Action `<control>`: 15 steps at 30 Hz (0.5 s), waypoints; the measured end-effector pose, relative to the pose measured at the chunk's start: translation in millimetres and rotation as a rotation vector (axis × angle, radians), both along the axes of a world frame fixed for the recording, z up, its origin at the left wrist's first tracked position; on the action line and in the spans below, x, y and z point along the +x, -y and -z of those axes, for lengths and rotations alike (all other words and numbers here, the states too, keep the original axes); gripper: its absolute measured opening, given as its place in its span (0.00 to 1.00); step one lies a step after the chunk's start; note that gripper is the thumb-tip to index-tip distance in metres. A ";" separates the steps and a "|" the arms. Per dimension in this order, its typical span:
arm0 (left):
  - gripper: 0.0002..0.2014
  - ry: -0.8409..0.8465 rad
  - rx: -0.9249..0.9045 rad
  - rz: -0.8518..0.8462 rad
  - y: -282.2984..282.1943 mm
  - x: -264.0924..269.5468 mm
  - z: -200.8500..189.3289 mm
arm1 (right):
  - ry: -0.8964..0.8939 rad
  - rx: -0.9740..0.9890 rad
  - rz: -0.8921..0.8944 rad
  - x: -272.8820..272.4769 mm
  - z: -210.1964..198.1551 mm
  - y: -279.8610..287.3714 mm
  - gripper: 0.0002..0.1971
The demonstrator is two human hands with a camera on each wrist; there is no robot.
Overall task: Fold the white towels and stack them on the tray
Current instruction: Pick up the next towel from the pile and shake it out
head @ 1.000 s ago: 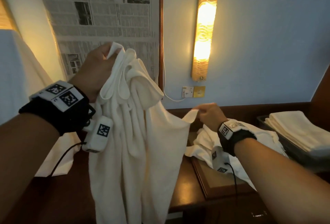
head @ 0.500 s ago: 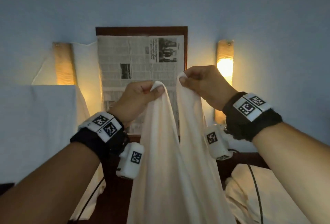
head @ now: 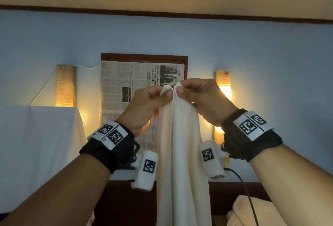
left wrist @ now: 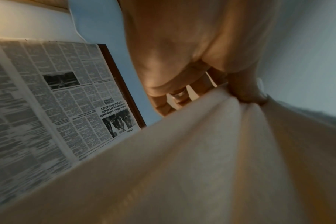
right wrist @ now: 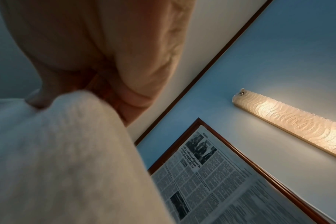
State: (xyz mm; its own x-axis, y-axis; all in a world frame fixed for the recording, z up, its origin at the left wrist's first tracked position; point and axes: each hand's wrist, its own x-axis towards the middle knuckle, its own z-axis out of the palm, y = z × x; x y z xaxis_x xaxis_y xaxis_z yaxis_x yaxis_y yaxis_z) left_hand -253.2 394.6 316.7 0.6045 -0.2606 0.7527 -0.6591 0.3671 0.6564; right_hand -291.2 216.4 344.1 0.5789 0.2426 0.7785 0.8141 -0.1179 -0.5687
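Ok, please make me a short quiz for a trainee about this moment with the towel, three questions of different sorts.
1. True or false: the left hand is empty.
2. Which part of the white towel does the right hand pinch? A) a top corner B) the bottom edge C) the middle
3. Fill in: behind the hands, a ____ covers the wooden frame on the wall.

Key
1. False: it pinches the other top corner, and the two corners meet.
2. A; the towel hangs down from both hands.
3. newspaper, between two wall lamps.
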 end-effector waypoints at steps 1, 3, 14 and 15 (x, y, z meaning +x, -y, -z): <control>0.08 -0.008 0.000 0.013 1.4 0.8 -0.1 | -0.005 0.001 -0.004 0.9 0.6 0.8 0.13; 0.09 -0.012 -0.010 0.007 4.3 3.2 0.1 | -0.038 0.016 -0.015 3.1 2.0 1.9 0.14; 0.38 -0.057 0.139 -0.238 2.5 21.0 3.3 | -0.168 -0.102 -0.110 21.4 15.8 -4.0 0.15; 0.34 -0.067 0.165 -0.253 0.5 22.4 4.5 | -0.172 -0.092 -0.107 23.7 16.2 -4.9 0.14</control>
State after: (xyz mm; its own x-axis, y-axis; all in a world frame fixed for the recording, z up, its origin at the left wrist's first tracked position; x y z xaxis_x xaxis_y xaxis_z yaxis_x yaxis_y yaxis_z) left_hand -230.8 394.2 312.3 0.7124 -0.2107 0.6694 -0.6696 0.0816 0.7382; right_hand -267.5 221.3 327.9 0.6683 0.3757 0.6421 0.7167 -0.0937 -0.6911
